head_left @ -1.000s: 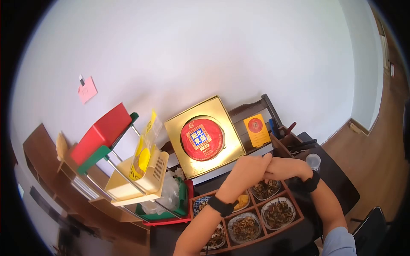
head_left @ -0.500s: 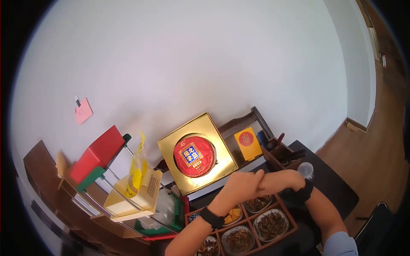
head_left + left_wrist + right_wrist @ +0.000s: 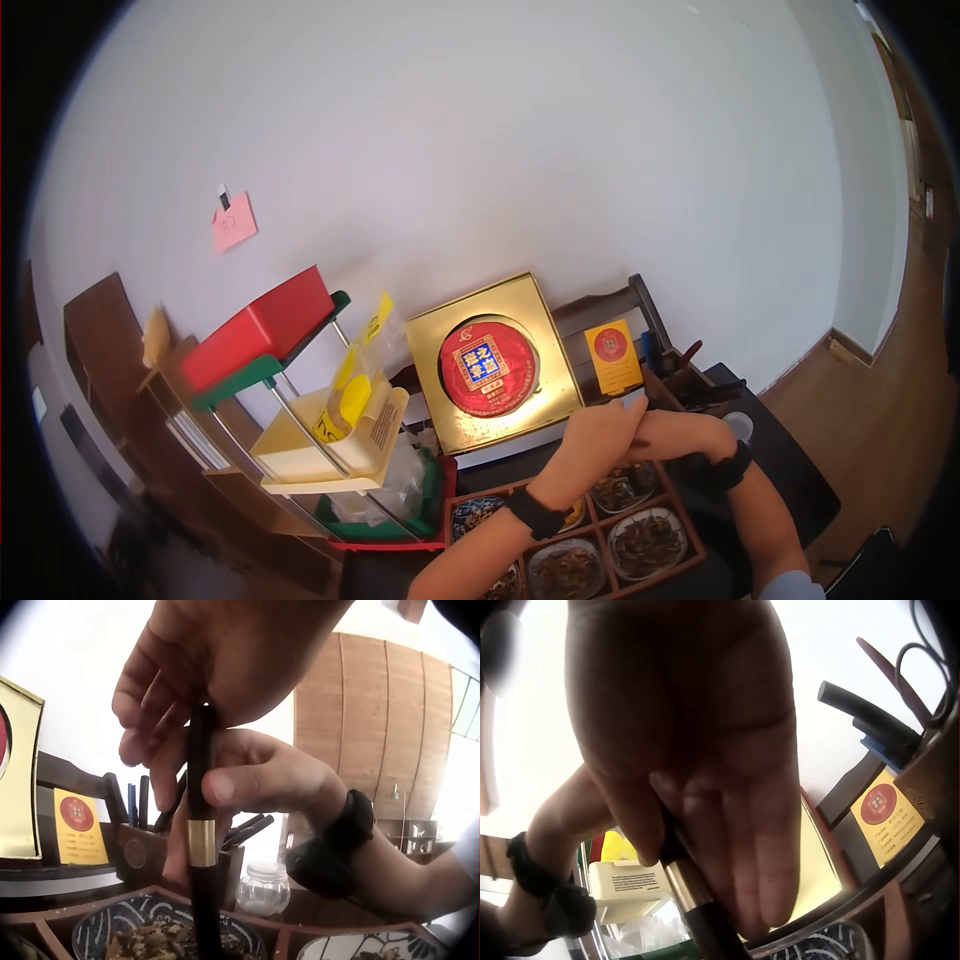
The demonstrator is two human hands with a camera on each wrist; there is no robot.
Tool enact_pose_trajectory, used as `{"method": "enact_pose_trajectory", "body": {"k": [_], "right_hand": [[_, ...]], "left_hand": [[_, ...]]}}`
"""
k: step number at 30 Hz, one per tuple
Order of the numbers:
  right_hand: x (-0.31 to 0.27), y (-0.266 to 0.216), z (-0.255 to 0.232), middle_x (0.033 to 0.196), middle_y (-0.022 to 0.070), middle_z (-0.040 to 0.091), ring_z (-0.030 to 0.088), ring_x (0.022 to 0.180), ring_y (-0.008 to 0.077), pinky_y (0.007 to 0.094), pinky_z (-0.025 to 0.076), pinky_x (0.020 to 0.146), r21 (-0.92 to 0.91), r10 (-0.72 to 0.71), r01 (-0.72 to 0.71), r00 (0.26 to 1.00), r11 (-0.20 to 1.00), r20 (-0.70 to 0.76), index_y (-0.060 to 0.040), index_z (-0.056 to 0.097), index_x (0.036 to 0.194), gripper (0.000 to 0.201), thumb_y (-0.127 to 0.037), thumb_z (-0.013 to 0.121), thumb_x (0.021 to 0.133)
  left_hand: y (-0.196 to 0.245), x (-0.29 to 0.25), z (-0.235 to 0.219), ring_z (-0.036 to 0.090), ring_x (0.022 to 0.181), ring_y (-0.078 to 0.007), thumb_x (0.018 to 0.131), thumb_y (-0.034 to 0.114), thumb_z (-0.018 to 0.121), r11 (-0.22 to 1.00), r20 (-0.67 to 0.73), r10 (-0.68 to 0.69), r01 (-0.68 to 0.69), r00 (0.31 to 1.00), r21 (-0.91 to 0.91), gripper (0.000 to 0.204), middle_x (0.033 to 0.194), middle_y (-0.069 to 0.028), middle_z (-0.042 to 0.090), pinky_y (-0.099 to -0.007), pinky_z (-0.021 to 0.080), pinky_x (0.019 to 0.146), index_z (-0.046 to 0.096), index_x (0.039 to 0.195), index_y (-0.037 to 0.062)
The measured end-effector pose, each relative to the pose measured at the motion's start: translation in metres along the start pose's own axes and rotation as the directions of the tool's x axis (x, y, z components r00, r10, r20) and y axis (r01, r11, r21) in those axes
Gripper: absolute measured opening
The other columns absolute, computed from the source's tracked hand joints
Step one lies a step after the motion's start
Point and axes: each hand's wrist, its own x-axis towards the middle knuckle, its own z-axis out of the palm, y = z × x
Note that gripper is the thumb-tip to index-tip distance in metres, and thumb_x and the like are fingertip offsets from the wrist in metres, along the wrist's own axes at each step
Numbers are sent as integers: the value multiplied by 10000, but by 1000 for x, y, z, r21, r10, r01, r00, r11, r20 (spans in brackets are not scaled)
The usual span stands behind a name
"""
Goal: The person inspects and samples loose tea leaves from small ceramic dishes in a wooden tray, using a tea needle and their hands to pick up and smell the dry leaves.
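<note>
Both hands meet over a wooden divided tray (image 3: 686, 508) of bowls with dried, shredded pieces. A slim black rod with a gold band (image 3: 202, 844) stands nearly upright in the left wrist view. My right hand (image 3: 685, 432) pinches it above the band, thumb against the fingers; in the right wrist view the other fingers stretch along it. My left hand (image 3: 598, 442) is above, its curled fingers holding the rod's top end. The rod's lower end overlaps a dark blue patterned bowl (image 3: 94, 926) in the left wrist view. In the head view the hands hide the rod.
Behind the tray stands a gold box (image 3: 430, 365) with a red round package (image 3: 490, 390). A yellow card (image 3: 613, 365), a wooden holder (image 3: 135, 855) with dark tools and a lidded glass jar (image 3: 262, 889) are beyond the hands. A tiered rack (image 3: 275, 480) stands left.
The head view shifts down and left, then back, so the whole scene slides in it. Both hands stay together above the tray in nearly the same pose.
</note>
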Motion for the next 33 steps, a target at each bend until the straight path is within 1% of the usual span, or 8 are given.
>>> {"method": "enact_pose_trajectory", "body": {"k": [2, 4, 8, 14, 20, 25, 31, 33], "right_hand": [[5, -4, -1, 880, 164, 638, 621, 791, 267, 356, 486, 700, -52, -53, 53, 999, 997, -1, -17, 576, 1080, 291, -237, 573, 890], [9, -14, -3, 907, 182, 638, 618, 840, 314, 377, 485, 731, -37, 111, -109, 993, 993, 39, -12, 574, 1088, 316, -238, 606, 870], [22, -22, 5, 931, 198, 635, 605, 886, 354, 396, 481, 758, -122, 20, -20, 1000, 992, -6, -5, 574, 1086, 337, -247, 623, 857], [32, -37, 1, 934, 203, 633, 595, 899, 371, 414, 475, 766, -189, 168, -164, 986, 968, 4, -15, 582, 1070, 305, -196, 628, 829], [32, -24, 13, 918, 203, 635, 598, 869, 382, 424, 479, 738, -251, 224, -258, 962, 933, -155, 1, 592, 998, 246, -148, 587, 802], [23, -34, 30, 968, 218, 618, 586, 924, 382, 399, 477, 776, -52, 263, -280, 941, 959, -215, 0, 585, 1039, 256, -148, 556, 832], [28, -23, 33, 865, 227, 625, 586, 842, 406, 452, 481, 729, -152, 178, -221, 950, 963, -255, -5, 596, 940, 215, -173, 554, 810], [28, -31, 31, 864, 230, 623, 586, 838, 408, 453, 481, 727, -152, 240, -275, 947, 949, -214, 0, 590, 935, 217, -175, 555, 811]], "left_hand": [[-4, -3, -6, 628, 692, -275, 694, 126, 676, 999, -35, -34, 33, 999, -32, 429, 780, -90, 556, -363, 483, 545, 474, 1070, 76], [-7, -7, -11, 628, 723, -295, 694, 115, 678, 993, -22, -84, 82, 996, -82, 411, 779, -100, 557, -378, 489, 566, 464, 1041, 65], [-15, -18, -8, 619, 731, -312, 693, 96, 676, 990, -45, -111, 106, 993, -95, 374, 783, -108, 554, -387, 492, 582, 456, 992, 51], [-23, -25, 6, 606, 751, -333, 677, 68, 685, 981, -96, -143, 129, 985, -142, 367, 809, -130, 547, -397, 489, 610, 439, 948, 39], [-25, -27, 4, 604, 741, -340, 693, 85, 675, 974, -96, -118, 97, 988, -207, 349, 822, -137, 546, -406, 487, 612, 450, 958, 51], [-15, -33, 7, 612, 676, -305, 708, 101, 663, 992, -197, -57, 32, 979, -124, 298, 773, -118, 525, -370, 491, 550, 451, 912, 54], [-11, -38, 6, 617, 649, -254, 739, 96, 614, 992, -180, -111, 98, 977, -83, 221, 744, -98, 519, -337, 489, 518, 457, 886, 49], [-11, -41, 6, 616, 639, -251, 741, 89, 604, 992, -174, -110, 97, 979, -78, 206, 740, -96, 520, -335, 489, 513, 458, 881, 50]]}}
